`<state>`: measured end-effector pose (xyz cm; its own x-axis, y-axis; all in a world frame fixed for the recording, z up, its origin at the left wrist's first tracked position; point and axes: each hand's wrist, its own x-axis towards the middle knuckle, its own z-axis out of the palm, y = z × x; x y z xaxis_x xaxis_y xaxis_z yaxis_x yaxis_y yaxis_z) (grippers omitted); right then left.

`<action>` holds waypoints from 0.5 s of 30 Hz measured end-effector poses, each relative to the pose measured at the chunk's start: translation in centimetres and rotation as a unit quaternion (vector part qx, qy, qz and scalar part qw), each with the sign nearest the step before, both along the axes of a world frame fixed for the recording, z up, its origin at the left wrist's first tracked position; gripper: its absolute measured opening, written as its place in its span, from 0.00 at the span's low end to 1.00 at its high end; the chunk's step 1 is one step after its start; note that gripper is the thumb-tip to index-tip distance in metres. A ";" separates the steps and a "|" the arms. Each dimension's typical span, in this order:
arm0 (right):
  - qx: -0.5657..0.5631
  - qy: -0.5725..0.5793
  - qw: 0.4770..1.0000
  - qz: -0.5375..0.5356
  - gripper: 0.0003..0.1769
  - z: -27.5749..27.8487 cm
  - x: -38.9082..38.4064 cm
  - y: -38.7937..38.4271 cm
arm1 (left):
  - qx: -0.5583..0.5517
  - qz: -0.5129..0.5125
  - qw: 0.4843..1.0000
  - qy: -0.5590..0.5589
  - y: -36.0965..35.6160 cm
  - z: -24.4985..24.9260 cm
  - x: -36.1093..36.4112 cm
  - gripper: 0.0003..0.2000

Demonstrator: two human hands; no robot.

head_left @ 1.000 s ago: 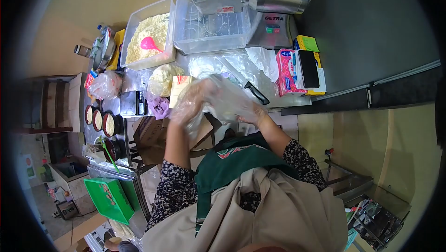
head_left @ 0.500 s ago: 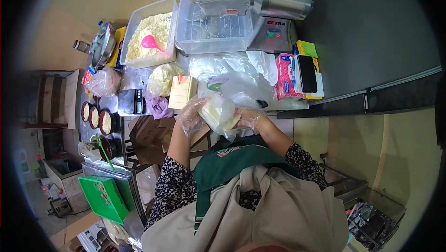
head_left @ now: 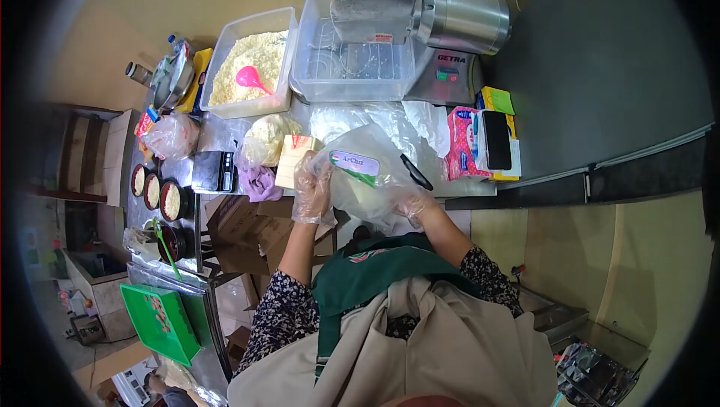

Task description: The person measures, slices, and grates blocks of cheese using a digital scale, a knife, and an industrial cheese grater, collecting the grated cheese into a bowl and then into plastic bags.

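Both my hands wear clear plastic gloves. My left hand [head_left: 313,186] is closed on the left side of a clear plastic bag [head_left: 341,141] with a label [head_left: 355,163] reading "ArChiz". My right hand [head_left: 412,207] grips the bag's lower right side; its fingertips are partly hidden behind the plastic. A pale block, which looks like cheese [head_left: 367,196], shows blurrily through the lower part of the bag. Just left of my left hand stands another pale yellow block [head_left: 291,163]. A slim black object [head_left: 416,172] lies by the bag's right edge.
Behind are a tub of grated cheese [head_left: 251,62] with a pink scoop [head_left: 249,76], and a machine marked GETRA [head_left: 450,70] over a clear tub [head_left: 352,91]. A phone [head_left: 496,141] rests at right. At left are a scale [head_left: 213,172], filled round pans [head_left: 172,202] and a green tray [head_left: 159,322].
The bag has been turned and spread so its label faces up, and the pale block now sits lower inside it. My left hand has risen and turned more upright; my right hand moved slightly down.
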<state>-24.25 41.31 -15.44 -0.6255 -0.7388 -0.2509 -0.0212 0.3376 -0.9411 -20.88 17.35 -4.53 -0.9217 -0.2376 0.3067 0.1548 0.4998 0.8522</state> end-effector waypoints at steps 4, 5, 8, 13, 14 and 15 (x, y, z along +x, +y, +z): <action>-0.200 -0.429 0.849 -0.233 0.27 3.1 -3.4 -0.2 | 0.143 0.072 0.987 0.022 -2.3 1.7 -0.6 0.08; -0.199 -0.432 0.850 -0.229 0.27 3.9 -4.2 -0.5 | 0.226 0.110 0.968 -0.021 -2.7 3.2 -0.8 0.10; -0.006 -0.264 0.932 -0.246 0.36 4.5 -7.2 -1.3 | 0.356 0.155 0.919 -0.071 -3.2 3.0 -1.4 0.14; 0.172 0.052 0.957 -0.229 0.40 4.2 -8.0 -2.0 | 0.418 0.201 0.881 -0.095 -1.9 2.6 -1.1 0.19; 0.249 0.219 0.914 -0.235 0.39 5.5 -7.8 -2.0 | 0.416 0.210 0.878 -0.108 -2.0 2.4 -0.8 0.18; 0.250 0.219 0.915 -0.228 0.39 6.8 -7.7 -1.6 | 0.418 0.216 0.876 -0.108 -2.1 2.0 -0.5 0.18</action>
<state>-31.92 39.68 -8.60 -0.9618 -0.2367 -0.1378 -0.1084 0.7910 -0.6021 -21.36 15.23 -2.50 -0.7056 -0.6367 -0.3110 -0.1051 -0.3400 0.9345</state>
